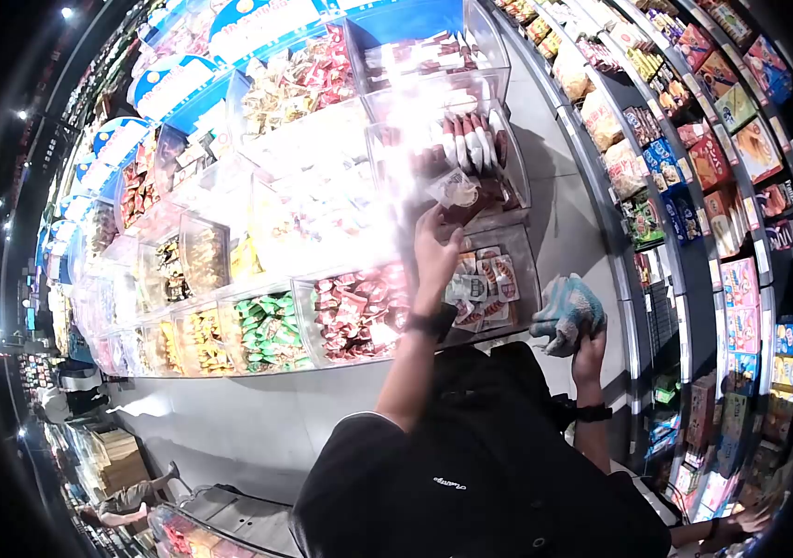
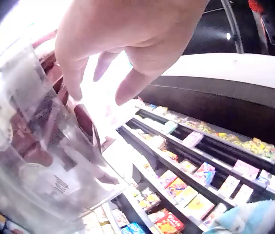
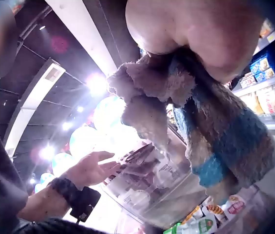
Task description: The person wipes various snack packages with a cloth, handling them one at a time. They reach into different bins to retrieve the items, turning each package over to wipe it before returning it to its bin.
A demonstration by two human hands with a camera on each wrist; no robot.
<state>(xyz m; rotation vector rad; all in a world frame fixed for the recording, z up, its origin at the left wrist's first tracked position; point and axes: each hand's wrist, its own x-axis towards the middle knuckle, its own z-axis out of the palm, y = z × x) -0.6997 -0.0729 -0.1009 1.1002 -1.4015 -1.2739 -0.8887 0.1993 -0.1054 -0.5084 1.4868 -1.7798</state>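
Observation:
My left hand (image 1: 435,256) reaches to the front of a clear bin (image 1: 517,177) that holds brown-and-white packets (image 1: 473,141). In the left wrist view its fingers (image 2: 132,85) hang apart beside the bin's clear wall (image 2: 54,170), with nothing visible between them. One fingertip is right by a dark brown packet (image 2: 84,119). My right hand (image 1: 590,353) grips a blue, white and grey striped towel (image 1: 566,312) out to the right. Bunched folds of this towel hang below the palm in the right wrist view.
Just in front of me, a lower bin holds flat printed packets (image 1: 485,284). Bins of red-wrapped sweets (image 1: 359,312) and green-wrapped sweets (image 1: 271,327) run to the left. Shelves of boxed snacks (image 1: 708,153) line the right side, across a grey floor (image 1: 592,237). Glare whitens the middle bins.

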